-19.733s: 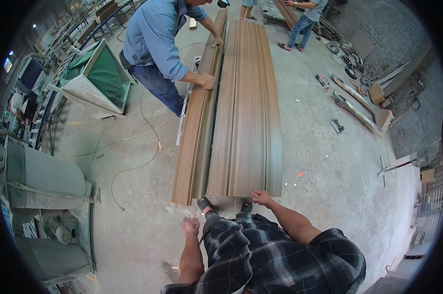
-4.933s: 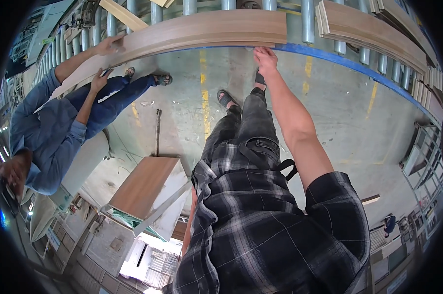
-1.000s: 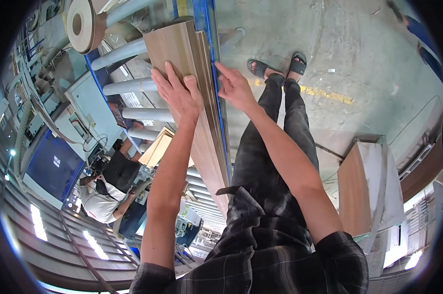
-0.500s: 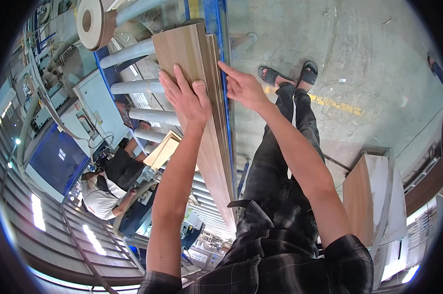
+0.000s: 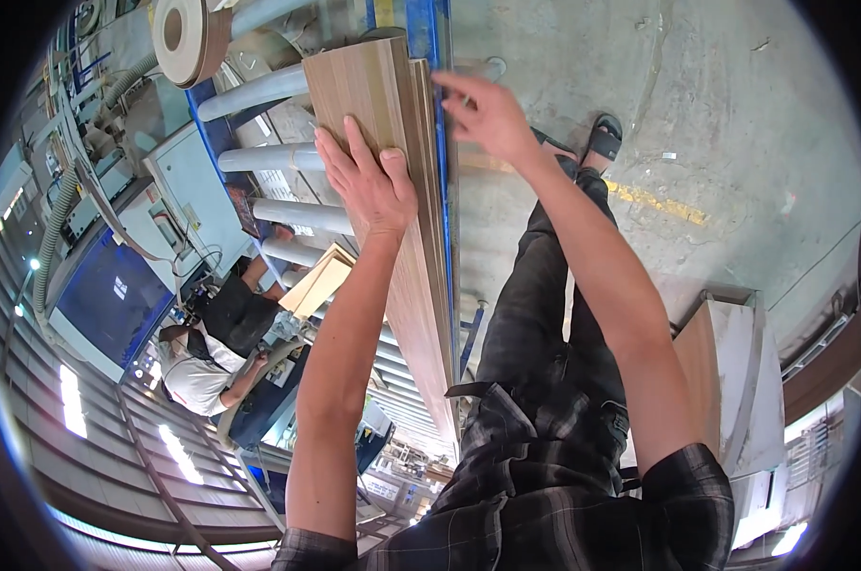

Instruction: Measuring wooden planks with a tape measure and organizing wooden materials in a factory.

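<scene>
Two long wood-grain panels [image 5: 407, 219], stacked w/ edges together, run from top centre down the frame; they're the landmark. Under and left of the panels: grey steel rollers [image 5: 269, 157] on a blue frame. Right of the panels: concrete floor [image 5: 697, 114] w/ a yellow line. Further left of the panels, a blue screen [image 5: 117, 300] and another person [image 5: 207, 347] in a white top, bent over. Above-left of the panels' top end, a roll of edge tape [image 5: 188, 38]. Left hand [image 5: 369, 181] lies open, palm flat on the panels' face, fingers spread. Right hand [image 5: 483, 114] is open at the panels' right edge, fingertips at the edge; can't tell if touching.
</scene>
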A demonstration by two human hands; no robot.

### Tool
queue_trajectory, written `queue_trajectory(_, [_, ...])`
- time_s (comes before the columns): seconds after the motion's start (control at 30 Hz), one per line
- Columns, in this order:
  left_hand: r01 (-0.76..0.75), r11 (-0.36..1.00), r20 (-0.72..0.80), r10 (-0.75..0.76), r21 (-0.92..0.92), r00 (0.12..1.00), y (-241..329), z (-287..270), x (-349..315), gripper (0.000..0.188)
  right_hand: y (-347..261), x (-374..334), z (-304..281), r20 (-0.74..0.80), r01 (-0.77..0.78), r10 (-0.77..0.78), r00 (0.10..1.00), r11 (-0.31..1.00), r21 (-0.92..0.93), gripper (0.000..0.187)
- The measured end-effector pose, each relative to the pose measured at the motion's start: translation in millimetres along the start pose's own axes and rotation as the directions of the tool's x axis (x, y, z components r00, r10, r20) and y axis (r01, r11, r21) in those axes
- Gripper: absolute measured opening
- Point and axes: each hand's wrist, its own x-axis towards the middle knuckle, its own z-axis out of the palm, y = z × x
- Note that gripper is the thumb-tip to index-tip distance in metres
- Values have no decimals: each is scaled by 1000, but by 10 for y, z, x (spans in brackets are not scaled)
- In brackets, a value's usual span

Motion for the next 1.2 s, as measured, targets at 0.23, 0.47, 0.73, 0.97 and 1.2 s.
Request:
queue_trajectory(0.23, [-3,1000,-14,2,-10,1000,-13,20,6,55,-132,281,-92,12,108,-111,994,927,-358,47])
queue_trajectory(0.47, [-3,1000,-31,3,-3,1000,-30,36,11,55,-30,297,-38,-97,165,-251,963,836,-523,42])
queue_trajectory(0.73, [-9,1000,-46,8,-9,999,-57,49,12,56,39,242,15,-257,113,-325,910,790,-602,34])
queue_trajectory(0.97, [6,1000,-43,-7,-13,999,-45,43,15,56,-33,181,-12,-305,-78,-158,939,766,-638,44])
queue_trajectory(1.2, [1,1000,-48,-1,-9,999,-41,36,9,56,10,149,27,-330,-38,-237,914,760,-649,45])
